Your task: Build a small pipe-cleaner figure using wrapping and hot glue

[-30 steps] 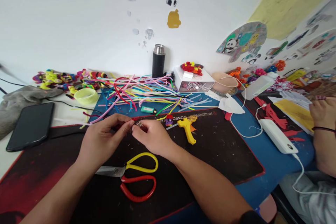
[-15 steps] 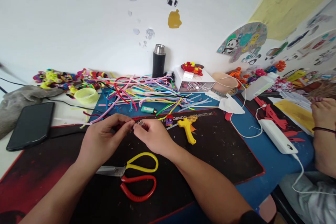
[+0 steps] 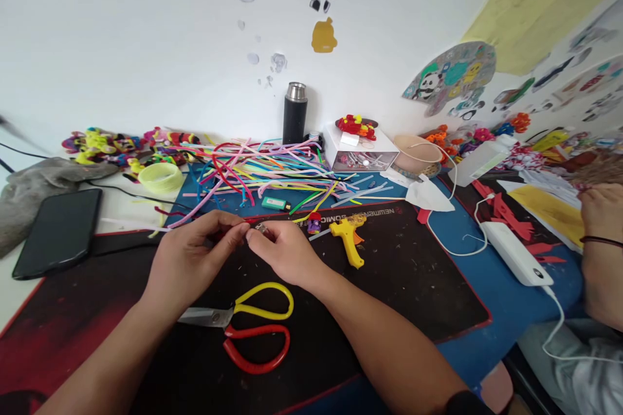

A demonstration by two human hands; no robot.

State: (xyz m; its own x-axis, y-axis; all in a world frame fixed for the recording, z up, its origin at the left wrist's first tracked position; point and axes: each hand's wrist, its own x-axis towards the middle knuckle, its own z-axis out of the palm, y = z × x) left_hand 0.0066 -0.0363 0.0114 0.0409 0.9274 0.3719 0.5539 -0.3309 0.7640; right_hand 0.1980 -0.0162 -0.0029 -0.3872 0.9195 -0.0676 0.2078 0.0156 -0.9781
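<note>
My left hand (image 3: 195,256) is closed in a pinch on a small red piece (image 3: 232,231) that looks like pipe cleaner. The fingers cover most of it. Thumb to thumb with it, my right hand (image 3: 287,253) pinches a small silvery metal piece (image 3: 261,227), whose kind I cannot make out. Both hands are above the black desk mat (image 3: 389,298). Below them lie scissors (image 3: 257,331) with one yellow and one red handle. To the right rest a yellow glue gun (image 3: 349,240) and a small purple and red figure (image 3: 314,223).
A heap of coloured pipe cleaners (image 3: 272,168) spreads along the wall, before a black thermos (image 3: 294,113) and a white box (image 3: 363,155). A phone (image 3: 57,233) lies at left. On the right are a white power bank (image 3: 516,253) with cables and another person's arm (image 3: 603,259).
My hands hold the same pinch with hardly any movement. The other person's hand at the far right has shifted slightly.
</note>
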